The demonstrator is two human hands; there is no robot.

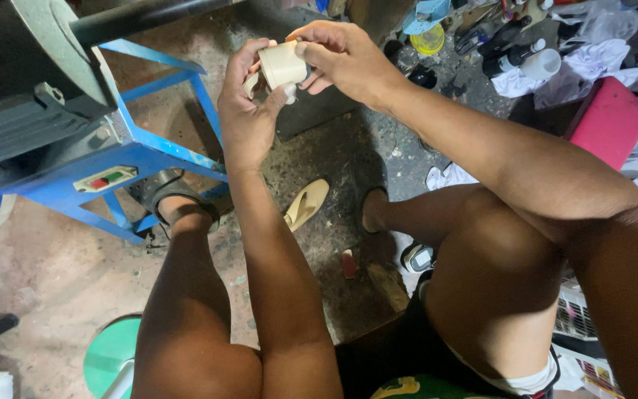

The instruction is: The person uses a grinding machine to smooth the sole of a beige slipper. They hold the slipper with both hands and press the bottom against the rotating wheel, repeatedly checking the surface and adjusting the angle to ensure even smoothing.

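Observation:
Both hands are raised together over the floor near the top middle of the head view. My left hand point(247, 103) grips a small cream-coloured cup-shaped piece point(283, 65) from below and the left. My right hand point(341, 55) pinches the same piece from above and the right with thumb and fingers. A beige sandal sole point(306, 202) lies on the floor below the hands, between my feet. My bare knees fill the lower part of the view.
A blue metal machine stand point(149, 151) with a red and green switch point(105, 179) stands at the left, a grey machine point(23, 66) on it. Bottles and tools point(511, 44) clutter the upper right, beside a pink box point(608, 118). A green disc point(111, 355) lies at bottom left.

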